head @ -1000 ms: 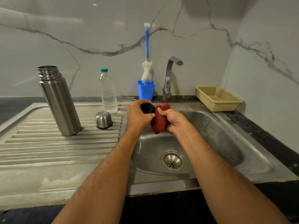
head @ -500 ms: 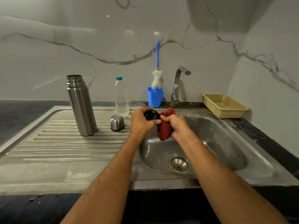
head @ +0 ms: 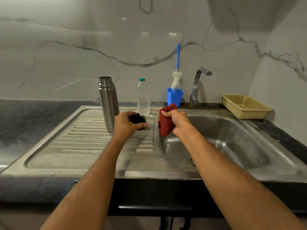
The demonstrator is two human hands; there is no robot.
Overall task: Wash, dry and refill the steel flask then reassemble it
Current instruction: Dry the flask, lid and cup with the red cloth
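**Hands part: stopper goes left, cloth stays right**

Half a second ago both hands met over the basin, the cloth against the black stopper. Now they are apart. The left hand (head: 127, 124) has moved left over the ribbed drainboard (head: 93, 140), fingers curled around the stopper (head: 137, 119), just right of the flask (head: 108, 103). The right hand (head: 177, 121) grips the bunched red cloth (head: 166, 125) in a closed fist at the left rim of the sink (head: 232, 143).

The flask stands upright and uncapped on the drainboard's far side, with the water bottle (head: 143, 97) to its right. Farther right are a blue cup (head: 175, 97) holding a brush (head: 177, 70), the tap (head: 197, 85) and a basket (head: 245, 106).

The left hand covers most of the stopper. Only a sliver of the steel cap (head: 144, 115) shows behind it; whether they touch I cannot tell. The right forearm hides most of the drain.
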